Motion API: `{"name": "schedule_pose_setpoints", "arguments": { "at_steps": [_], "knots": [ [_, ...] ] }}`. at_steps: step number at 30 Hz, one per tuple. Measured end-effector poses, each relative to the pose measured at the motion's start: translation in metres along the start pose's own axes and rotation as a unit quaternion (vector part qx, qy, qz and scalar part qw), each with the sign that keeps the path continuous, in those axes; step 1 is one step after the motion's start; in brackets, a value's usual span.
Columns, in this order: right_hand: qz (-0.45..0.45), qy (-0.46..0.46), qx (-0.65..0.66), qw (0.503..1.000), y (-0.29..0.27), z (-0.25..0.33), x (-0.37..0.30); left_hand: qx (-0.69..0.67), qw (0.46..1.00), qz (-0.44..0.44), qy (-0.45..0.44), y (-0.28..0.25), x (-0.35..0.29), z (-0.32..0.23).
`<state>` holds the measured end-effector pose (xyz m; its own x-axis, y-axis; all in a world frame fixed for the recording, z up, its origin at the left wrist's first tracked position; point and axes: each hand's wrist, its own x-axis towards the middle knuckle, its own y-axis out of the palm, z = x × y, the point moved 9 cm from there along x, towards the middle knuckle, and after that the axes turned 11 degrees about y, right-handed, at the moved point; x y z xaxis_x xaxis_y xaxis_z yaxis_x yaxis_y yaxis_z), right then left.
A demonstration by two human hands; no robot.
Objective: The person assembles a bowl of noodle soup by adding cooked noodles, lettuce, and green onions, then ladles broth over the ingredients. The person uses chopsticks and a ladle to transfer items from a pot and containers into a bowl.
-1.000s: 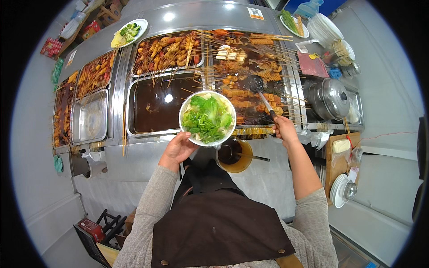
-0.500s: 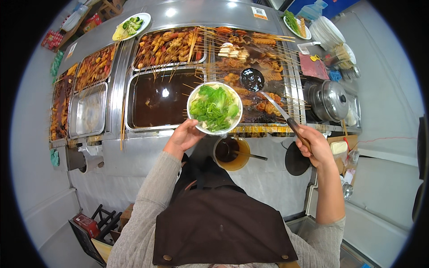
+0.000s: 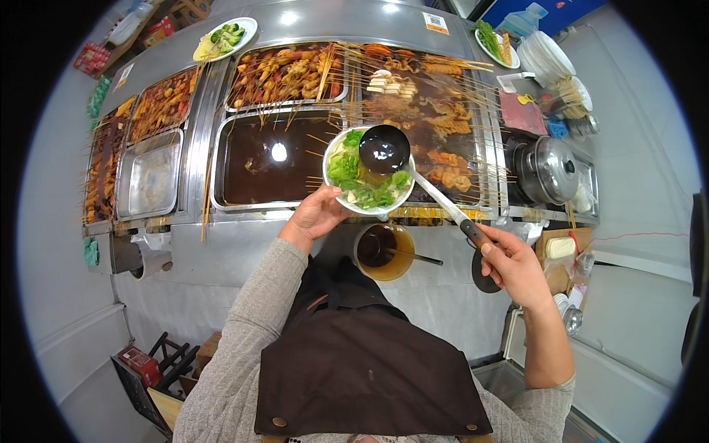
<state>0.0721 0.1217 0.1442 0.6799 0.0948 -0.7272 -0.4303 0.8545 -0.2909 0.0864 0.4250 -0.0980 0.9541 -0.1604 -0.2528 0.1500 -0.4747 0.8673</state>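
Observation:
My left hand [image 3: 319, 213] grips the near-left rim of a white bowl [image 3: 331, 187], held above the front edge of the steaming trays. Leafy green vegetables [image 3: 362, 190] and pale pieces lie in the bowl, with broth showing among them. My right hand [image 3: 508, 264] is wrapped round the dark handle of a metal ladle [image 3: 437, 193]. The ladle's round head is over the bowl's right half, tilted and holding dark liquid, and covers part of the greens. Beyond it, a tray of skewered food in broth [image 3: 443, 118] spreads to the right.
A tray of dark broth [image 3: 258, 173] lies left of the bowl, with a skewer tray [image 3: 284, 77] behind it. An empty metal tray [image 3: 151, 173] sits farther left. Below the counter stands a yellowish bucket [image 3: 395, 269]. A lidded pot [image 3: 546, 170] and stacked plates [image 3: 545, 55] are at the right.
My right hand has brought the ladle left from over the skewer tray to above the bowl. The bowl has shifted slightly right, and broth now shows among its greens.

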Motion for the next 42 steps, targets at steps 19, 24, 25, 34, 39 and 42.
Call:
{"name": "schedule_pose_setpoints", "arguments": {
  "at_steps": [19, 24, 25, 34, 39, 42],
  "knots": [
    [-0.236, -0.306, -0.163, 0.908, -0.021, 0.006, -0.027, 0.012, 1.0, 0.008, 0.025, -0.008, -0.023, -0.015],
    [-0.077, -0.078, 0.231, 0.967, -0.012, -0.069, 0.039, -0.001, 1.0, 0.009, 0.009, -0.009, -0.036, -0.016],
    [-0.061, -0.051, 0.27, 0.959, -0.004, -0.08, 0.049, -0.004, 1.0, 0.01, 0.005, -0.009, -0.042, -0.015],
    [-0.022, -0.183, 0.101, 0.978, 0.128, -0.095, 0.121, -0.084, 0.99, -0.041, 0.109, -0.016, -0.173, -0.051],
    [-0.061, -0.218, -0.062, 0.972, 0.224, -0.075, 0.141, -0.097, 0.979, -0.078, 0.163, -0.019, -0.252, -0.066],
    [-0.08, -0.278, -0.168, 0.942, 0.298, -0.049, 0.14, -0.103, 0.96, -0.091, 0.244, -0.026, -0.316, -0.088]
  ]
}}
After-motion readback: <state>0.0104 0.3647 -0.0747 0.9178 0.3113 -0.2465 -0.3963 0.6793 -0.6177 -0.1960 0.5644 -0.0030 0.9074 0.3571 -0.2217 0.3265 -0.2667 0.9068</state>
